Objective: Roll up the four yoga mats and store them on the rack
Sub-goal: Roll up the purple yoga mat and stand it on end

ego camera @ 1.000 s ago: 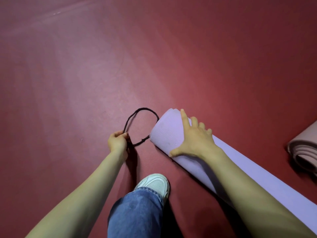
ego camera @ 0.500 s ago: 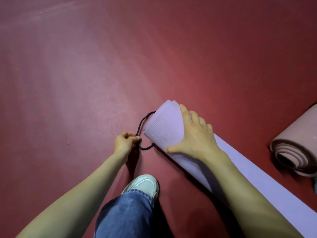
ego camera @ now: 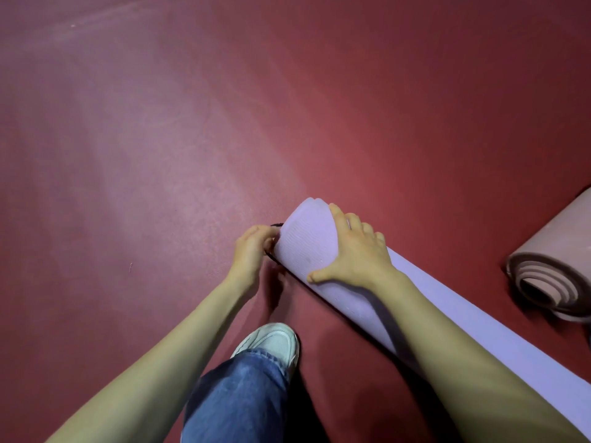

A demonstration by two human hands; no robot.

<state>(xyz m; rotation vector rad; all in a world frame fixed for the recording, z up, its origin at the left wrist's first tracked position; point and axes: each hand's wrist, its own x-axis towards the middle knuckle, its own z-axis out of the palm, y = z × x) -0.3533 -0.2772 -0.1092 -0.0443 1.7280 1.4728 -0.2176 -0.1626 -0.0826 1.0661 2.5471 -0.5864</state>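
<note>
Since the prior frame, the left hand (ego camera: 252, 251), fingers pinching the thin black cord (ego camera: 277, 224), is closing onto the ribbed lilac mat (ego camera: 303, 247); the right hand (ego camera: 355, 260) is pressing it, fingers splayed.

Cord (ego camera: 277, 224) mostly hidden, pink mat (ego camera: 550, 251) cut off rt edge

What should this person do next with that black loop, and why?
Probably slide the loop onto the purple mat: the left hand pinches it right at the mat's end, while the right hand presses the mat down, so nothing binds it yet.
</note>
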